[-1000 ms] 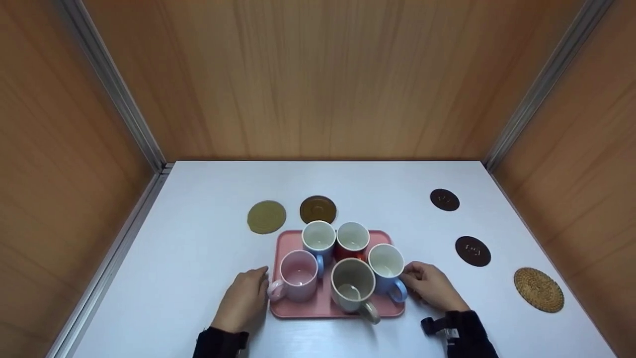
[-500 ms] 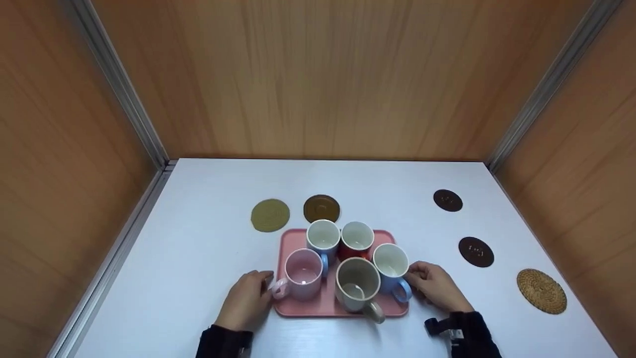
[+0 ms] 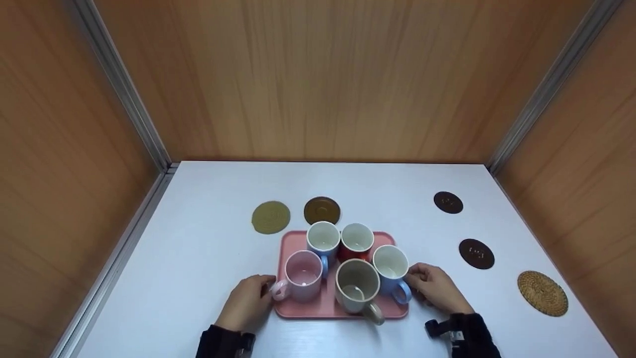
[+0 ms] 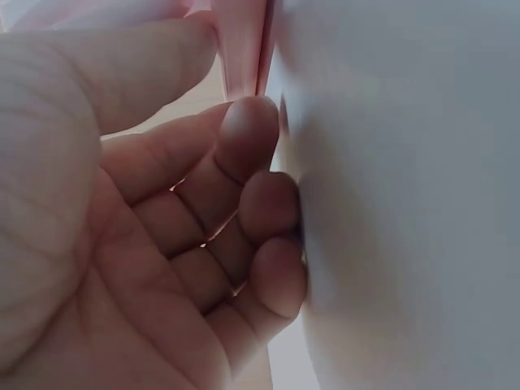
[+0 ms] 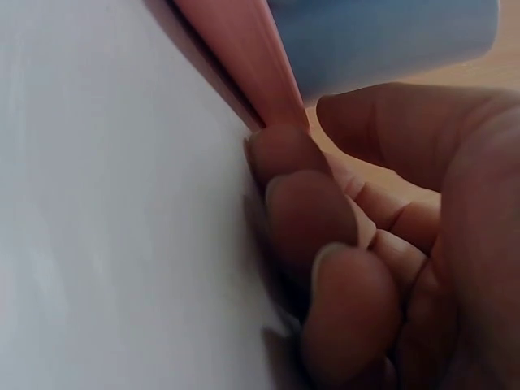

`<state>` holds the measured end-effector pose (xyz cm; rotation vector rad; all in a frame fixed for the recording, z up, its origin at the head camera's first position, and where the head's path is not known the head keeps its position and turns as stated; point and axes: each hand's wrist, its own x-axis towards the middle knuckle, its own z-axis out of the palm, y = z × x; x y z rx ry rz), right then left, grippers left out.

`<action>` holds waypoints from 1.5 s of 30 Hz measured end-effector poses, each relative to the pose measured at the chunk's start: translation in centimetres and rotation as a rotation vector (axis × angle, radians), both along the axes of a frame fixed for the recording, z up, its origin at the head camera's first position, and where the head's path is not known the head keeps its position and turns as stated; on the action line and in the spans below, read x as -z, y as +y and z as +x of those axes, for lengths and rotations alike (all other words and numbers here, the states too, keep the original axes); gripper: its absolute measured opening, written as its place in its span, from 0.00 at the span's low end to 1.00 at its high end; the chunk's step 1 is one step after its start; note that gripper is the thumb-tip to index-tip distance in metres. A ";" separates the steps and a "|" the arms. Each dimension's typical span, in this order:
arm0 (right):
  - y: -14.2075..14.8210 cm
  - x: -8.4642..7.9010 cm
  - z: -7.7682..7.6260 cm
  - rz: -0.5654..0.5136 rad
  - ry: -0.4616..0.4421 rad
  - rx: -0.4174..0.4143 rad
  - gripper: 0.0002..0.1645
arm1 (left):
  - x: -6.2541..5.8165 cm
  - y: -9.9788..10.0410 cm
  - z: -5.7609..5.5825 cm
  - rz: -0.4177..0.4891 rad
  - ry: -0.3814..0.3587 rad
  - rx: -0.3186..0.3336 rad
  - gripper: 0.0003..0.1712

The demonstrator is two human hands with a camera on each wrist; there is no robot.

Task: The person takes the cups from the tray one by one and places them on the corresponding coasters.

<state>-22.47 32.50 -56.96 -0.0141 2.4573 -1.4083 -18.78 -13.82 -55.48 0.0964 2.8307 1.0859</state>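
A pink tray [image 3: 323,309] lies between my hands, bearing several upright mugs. On it are a pink mug [image 3: 309,292] at the left, a large grey-beige mug [image 3: 354,300] in front and a blue mug [image 3: 387,285] at the right. Another blue mug [image 3: 323,237] and a red one [image 3: 354,255] stand behind. My left hand [image 3: 246,302] pinches the tray's left edge, curled fingertips low at the rim [image 4: 242,50] and thumb above. At the right edge my right hand [image 3: 438,289] does the same, its thumb close to the blue mug [image 5: 390,39].
Behind the tray lie a green coaster [image 3: 271,217] and a brown one [image 3: 322,210]. Two dark coasters [image 3: 448,202] and a woven coaster [image 3: 542,293] lie on the right of the white table [image 3: 208,199]. Wooden panels [image 3: 318,79] enclose its back and sides.
The left hand has moved in slightly against the tray's edge, fingers drawing closer to it. The right hand stays at its edge. Tray and mugs keep their places; the view shifts a little.
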 end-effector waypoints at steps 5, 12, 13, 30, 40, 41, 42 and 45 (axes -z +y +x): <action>-0.2 0.0 0.0 0.000 -0.004 0.012 0.22 | 0.4 -0.3 -0.2 0.024 -0.017 0.001 0.19; -0.2 0.0 -0.1 -0.011 -0.017 0.036 0.23 | 1.0 -1.0 -0.6 0.077 -0.034 -0.009 0.19; -0.2 0.0 -0.1 -0.011 -0.018 0.040 0.23 | 1.1 -1.2 -0.7 0.092 -0.036 -0.012 0.19; 0.4 -0.6 -0.1 -0.107 0.019 0.202 0.23 | 1.6 -1.8 -1.3 0.174 -0.069 -0.002 0.19; 3.1 -1.8 0.7 0.268 0.571 0.525 0.25 | 1.8 -1.6 -1.3 0.175 -0.077 -0.004 0.17; 3.4 -1.8 0.6 0.285 0.556 0.505 0.28 | 1.8 -1.6 -1.3 0.174 -0.081 -0.007 0.17; 3.7 -1.8 0.6 0.301 0.526 0.481 0.31 | 1.7 -1.6 -1.3 0.175 -0.087 -0.011 0.18; 4.3 -1.8 0.5 0.337 0.379 0.392 0.42 | 1.6 -1.5 -1.2 0.178 -0.103 -0.018 0.19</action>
